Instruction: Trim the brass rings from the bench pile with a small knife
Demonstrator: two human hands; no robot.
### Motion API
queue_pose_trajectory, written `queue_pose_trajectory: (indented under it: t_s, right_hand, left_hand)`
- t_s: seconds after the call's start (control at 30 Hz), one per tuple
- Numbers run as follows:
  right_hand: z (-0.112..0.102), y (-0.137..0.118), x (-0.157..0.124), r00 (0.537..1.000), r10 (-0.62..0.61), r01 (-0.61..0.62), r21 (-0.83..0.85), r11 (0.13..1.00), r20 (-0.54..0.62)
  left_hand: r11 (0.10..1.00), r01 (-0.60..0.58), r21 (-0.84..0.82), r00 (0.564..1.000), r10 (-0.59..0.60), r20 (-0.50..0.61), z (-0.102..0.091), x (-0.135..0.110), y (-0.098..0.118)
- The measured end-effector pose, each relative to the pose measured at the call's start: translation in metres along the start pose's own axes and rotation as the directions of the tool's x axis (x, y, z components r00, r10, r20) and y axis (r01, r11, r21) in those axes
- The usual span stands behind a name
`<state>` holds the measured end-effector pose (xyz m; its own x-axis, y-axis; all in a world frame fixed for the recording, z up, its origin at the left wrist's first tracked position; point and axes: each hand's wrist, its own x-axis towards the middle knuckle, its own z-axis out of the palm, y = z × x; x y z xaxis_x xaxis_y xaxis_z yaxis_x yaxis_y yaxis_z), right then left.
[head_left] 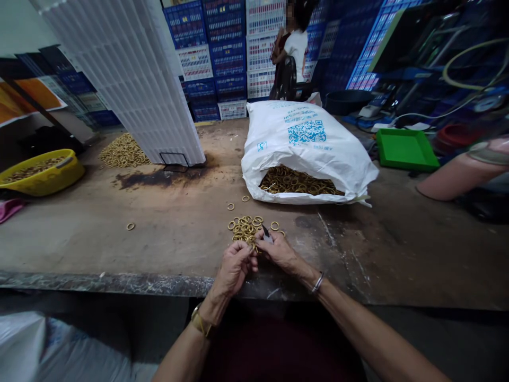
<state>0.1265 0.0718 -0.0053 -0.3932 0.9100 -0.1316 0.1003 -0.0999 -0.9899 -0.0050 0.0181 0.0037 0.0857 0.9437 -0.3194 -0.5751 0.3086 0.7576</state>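
Close to the table's front edge, my left hand (pixel 235 266) pinches what looks like a brass-coloured ring (pixel 251 241) between thumb and fingers. My right hand (pixel 281 251) meets it there, closed around a small knife-like tool (pixel 267 236) with a dark pointed tip and a grey body. The fingers partly hide the ring. Just beyond both hands lies a small pile of similar rings (pixel 243 227), with a few loose ones around it. Behind that pile, a white woven sack (pixel 270 114) lies on its side, its torn mouth showing many more rings (pixel 300 181).
On the left stand a yellow basin (pixel 47 178) of rings, a larger ring heap (pixel 125 151) and a tall white corrugated panel (pixel 159 95). A green tray (pixel 407 149) and a pink cylinder (pixel 449 175) are right. Behind are stacked crates (pixel 225 53) and a person (pixel 296 50).
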Motion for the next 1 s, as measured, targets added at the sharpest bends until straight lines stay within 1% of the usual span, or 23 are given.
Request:
queue_pose_trajectory:
  t_s: [0.13, 0.23, 0.37, 0.5, 0.6, 0.63, 0.7, 0.83, 0.93, 1.0]
  right_hand:
    - [-0.002, -0.002, 0.001, 1.0, -0.009, 0.01, -0.076, 0.997, 0.011]
    - [-0.005, -0.006, 0.002, 0.999, -0.044, 0.047, -0.147, 0.988, 0.022]
    - [-0.008, -0.008, 0.003, 0.987, -0.132, 0.151, -0.254, 0.955, 0.089]
    - [-0.01, -0.008, 0.002, 0.958, -0.22, 0.273, -0.344, 0.899, 0.184]
    - [-0.01, -0.01, 0.001, 0.944, -0.26, 0.323, -0.404, 0.856, 0.204]
    - [-0.009, -0.01, 0.0, 0.946, -0.259, 0.318, -0.415, 0.853, 0.193]
    - [-0.008, -0.011, 0.0, 0.96, -0.234, 0.276, -0.394, 0.877, 0.151]
    - [-0.005, -0.01, 0.002, 0.993, -0.107, 0.114, -0.217, 0.969, 0.045]
    - [-0.004, -0.008, 0.002, 1.0, -0.006, 0.008, -0.152, 0.988, 0.018]
    - [-0.003, -0.007, 0.002, 0.998, 0.052, -0.045, -0.153, 0.987, 0.037]
  left_hand:
    - [1.0, 0.025, -0.008, 1.0, -0.025, 0.0, 0.0, 0.0, 0.003]
    - [0.996, 0.089, -0.027, 0.996, -0.089, -0.003, -0.001, 0.001, 0.006]
    - [0.984, 0.171, -0.054, 0.985, -0.171, 0.004, -0.002, 0.002, 0.007]
    - [0.98, 0.186, -0.076, 0.983, -0.185, 0.015, -0.002, 0.001, 0.005]
    - [0.98, 0.186, -0.075, 0.982, -0.183, 0.047, -0.003, 0.001, 0.005]
    - [0.98, 0.183, -0.075, 0.982, -0.179, 0.057, -0.003, 0.001, 0.005]
    - [0.983, 0.165, -0.078, 0.985, -0.16, 0.067, -0.004, 0.001, 0.005]
    - [0.995, 0.087, -0.049, 0.996, -0.085, 0.042, -0.004, 0.002, 0.003]
    - [0.998, -0.014, 0.059, 0.999, 0.012, 0.031, -0.003, 0.001, 0.0]
    - [0.974, -0.099, 0.202, 0.995, 0.096, 0.022, -0.003, 0.001, -0.002]
